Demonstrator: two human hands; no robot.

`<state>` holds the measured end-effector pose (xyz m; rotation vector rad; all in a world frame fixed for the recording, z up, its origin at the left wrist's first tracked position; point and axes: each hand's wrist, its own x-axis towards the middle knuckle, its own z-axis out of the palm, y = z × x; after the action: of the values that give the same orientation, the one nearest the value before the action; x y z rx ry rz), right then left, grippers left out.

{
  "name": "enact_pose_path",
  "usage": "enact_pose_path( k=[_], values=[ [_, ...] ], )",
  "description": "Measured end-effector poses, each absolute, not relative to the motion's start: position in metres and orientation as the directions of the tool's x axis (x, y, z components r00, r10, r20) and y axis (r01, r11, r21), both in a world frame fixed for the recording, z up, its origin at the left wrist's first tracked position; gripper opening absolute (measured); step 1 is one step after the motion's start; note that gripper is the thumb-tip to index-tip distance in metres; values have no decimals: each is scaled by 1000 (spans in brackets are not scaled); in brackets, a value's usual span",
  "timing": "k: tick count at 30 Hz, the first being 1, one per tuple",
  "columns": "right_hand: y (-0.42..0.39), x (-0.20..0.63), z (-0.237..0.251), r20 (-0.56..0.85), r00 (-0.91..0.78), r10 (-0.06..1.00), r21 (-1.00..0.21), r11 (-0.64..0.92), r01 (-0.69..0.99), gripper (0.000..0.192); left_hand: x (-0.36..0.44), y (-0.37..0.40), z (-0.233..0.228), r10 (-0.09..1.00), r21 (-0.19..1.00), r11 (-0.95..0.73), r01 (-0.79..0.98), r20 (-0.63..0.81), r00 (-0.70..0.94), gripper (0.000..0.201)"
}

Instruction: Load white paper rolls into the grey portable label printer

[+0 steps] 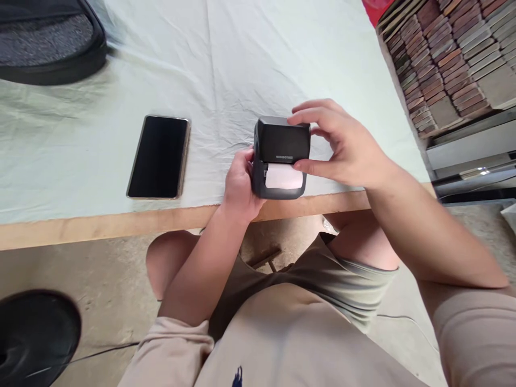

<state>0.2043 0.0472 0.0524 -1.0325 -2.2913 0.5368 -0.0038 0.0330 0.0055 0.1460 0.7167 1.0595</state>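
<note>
Black label printer (281,156) at tabletop (121,220) edge: my left hand (239,188) grips its side for steadiness, right hand (342,145) clasps the lid.

a workshop or storeroom: bare concrete floor (100,269), cloth-covered plywood table (121,220), stacked tile samples (447,54) alongside.

Left hand (238,188): grips the left side of a small black printer (281,156).
Right hand (342,142): fingers over printer's top and right side.
Phone (159,157): flat on cloth-covered table (100,161), left of printer.
</note>
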Motion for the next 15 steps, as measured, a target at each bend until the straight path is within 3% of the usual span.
enact_pose_path(
  k=[2, 5, 7, 10, 12, 15],
  values=[
    [46, 199, 57, 408, -517, 752, -468, 659, 589, 57, -4, 34, 4, 839, 439, 500, -746, -460, 292, 36],
    [43, 185, 64, 577, -396, 714, -310, 640, 703, 30, -6, 34, -1, 857, 445, 477, -758, -427, 288, 32],
    [41, 173, 66, 666, -259, 700, -317, 580, 750, 21, -7, 32, -3, 874, 455, 462, -761, -380, 303, 28],
    [39, 162, 67, 695, -124, 708, -437, 552, 710, 25, -9, 30, -4, 887, 467, 453, -759, -322, 331, 26],
    [39, 160, 69, 679, -176, 712, -449, 593, 668, 25, -9, 28, -3, 890, 471, 450, -759, -306, 338, 29],
    [40, 164, 73, 561, -377, 737, -365, 629, 687, 16, -7, 28, -2, 892, 475, 446, -758, -301, 336, 37]
  ],
)
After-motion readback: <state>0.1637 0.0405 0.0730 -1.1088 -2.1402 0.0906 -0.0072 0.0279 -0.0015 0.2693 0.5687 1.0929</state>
